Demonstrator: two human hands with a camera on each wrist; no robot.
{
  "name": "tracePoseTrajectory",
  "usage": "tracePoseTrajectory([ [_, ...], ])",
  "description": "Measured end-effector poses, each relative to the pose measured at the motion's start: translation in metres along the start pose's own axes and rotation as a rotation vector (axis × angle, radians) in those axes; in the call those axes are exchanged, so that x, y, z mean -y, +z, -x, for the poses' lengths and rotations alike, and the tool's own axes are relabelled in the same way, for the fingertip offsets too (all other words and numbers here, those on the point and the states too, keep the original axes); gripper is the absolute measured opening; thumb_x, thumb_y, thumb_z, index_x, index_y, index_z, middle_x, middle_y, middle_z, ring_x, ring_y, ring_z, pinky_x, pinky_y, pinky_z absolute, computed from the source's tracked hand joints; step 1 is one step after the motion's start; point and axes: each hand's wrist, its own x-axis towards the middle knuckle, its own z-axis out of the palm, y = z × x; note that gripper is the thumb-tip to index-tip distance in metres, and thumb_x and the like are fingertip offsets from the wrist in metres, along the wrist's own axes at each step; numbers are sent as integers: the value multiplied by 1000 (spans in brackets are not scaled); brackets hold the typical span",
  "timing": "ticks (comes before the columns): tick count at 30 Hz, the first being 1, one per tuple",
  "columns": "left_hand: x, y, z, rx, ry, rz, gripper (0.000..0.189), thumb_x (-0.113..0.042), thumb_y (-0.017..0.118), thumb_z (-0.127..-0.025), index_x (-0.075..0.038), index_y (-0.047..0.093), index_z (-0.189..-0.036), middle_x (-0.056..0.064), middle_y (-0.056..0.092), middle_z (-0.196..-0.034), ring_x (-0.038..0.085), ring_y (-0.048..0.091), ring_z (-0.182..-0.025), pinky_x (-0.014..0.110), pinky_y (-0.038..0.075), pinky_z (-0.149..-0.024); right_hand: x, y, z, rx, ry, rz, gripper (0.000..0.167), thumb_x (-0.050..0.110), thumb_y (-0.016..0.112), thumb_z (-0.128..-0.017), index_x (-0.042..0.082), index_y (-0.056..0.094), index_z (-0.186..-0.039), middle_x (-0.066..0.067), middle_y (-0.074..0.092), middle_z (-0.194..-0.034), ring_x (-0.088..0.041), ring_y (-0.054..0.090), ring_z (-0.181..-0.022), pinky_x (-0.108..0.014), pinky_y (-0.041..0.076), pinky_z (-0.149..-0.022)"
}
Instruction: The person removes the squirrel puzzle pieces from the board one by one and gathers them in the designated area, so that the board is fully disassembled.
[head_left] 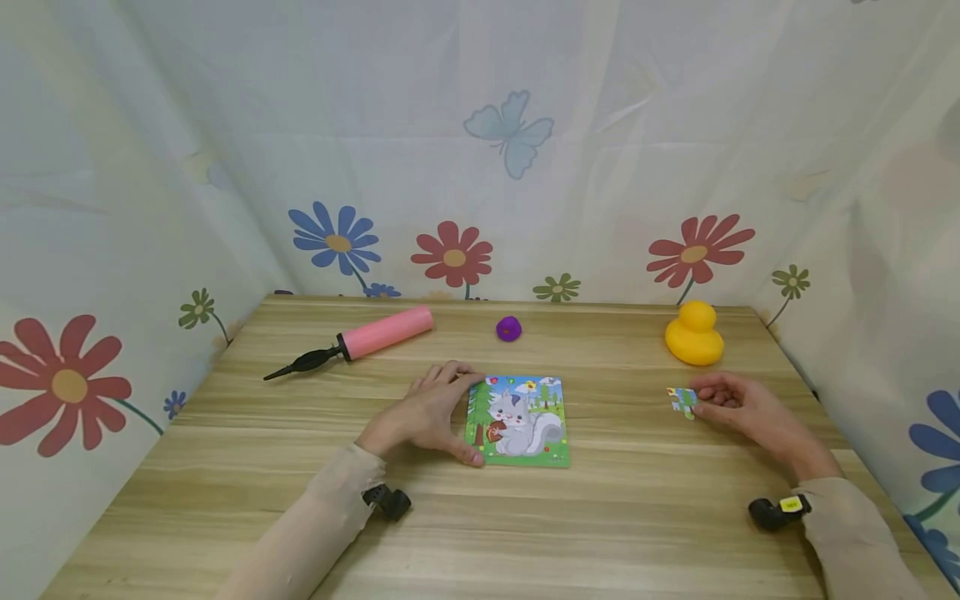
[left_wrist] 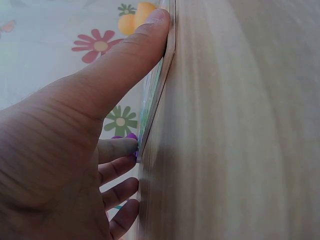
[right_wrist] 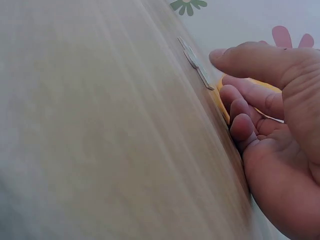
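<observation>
A square squirrel picture puzzle (head_left: 525, 421) lies on the wooden table. My left hand (head_left: 438, 412) spans its left side, thumb at the near corner and index finger by the far corner. In the left wrist view the left thumb (left_wrist: 135, 52) stretches along the puzzle's edge, the other fingers spread beyond. Farther right, a small cluster of jigsaw pieces (head_left: 682, 402) lies flat on the table. My right hand (head_left: 738, 408) is beside it, fingers loosely bent. The right wrist view shows a gap between the right thumb (right_wrist: 250, 60) and the pieces (right_wrist: 196, 64).
A pink hand pump (head_left: 386, 332) with a black nozzle lies at the back left. Behind the puzzle sits a small purple object (head_left: 508, 328). A yellow rubber duck (head_left: 694, 335) stands just behind the right hand. Flowered curtains (head_left: 465, 167) enclose the table's back and sides.
</observation>
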Motion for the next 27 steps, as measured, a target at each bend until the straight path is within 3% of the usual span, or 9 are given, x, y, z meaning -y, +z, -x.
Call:
tracePoseTrajectory([
  [3,0,0,0,1,-2,-4,137,-68,102,-66,-11,39,-173,14,35,-173,40,33,-158,69,34,-125,-2,-2,1,-16,14,-16,46,21,76,-109,-5,64,-145,-12,68,-121,-14,59,-97,-19,54,-80],
  [11,-1,-1,-2,7,-2,-12,138,-70,102,-66,-13,38,-174,13,34,-174,39,32,-158,67,33,-126,9,-3,1,-74,32,-86,55,25,72,-112,-5,54,-155,-24,63,-141,-8,61,-105,-14,55,-86],
  [19,0,0,0,9,1,-8,137,-69,102,-66,-11,38,-173,14,35,-174,39,32,-158,69,34,-125,48,-3,-8,-117,6,-54,69,35,74,-110,6,46,-167,-21,60,-150,-6,60,-113,-8,51,-89],
  [27,0,1,0,10,-5,-2,137,-70,101,-67,-11,38,-173,14,34,-174,40,32,-159,70,32,-126,93,8,-16,-150,-121,-90,70,27,79,-107,8,49,-167,-15,62,-146,-5,63,-114,-8,54,-92],
])
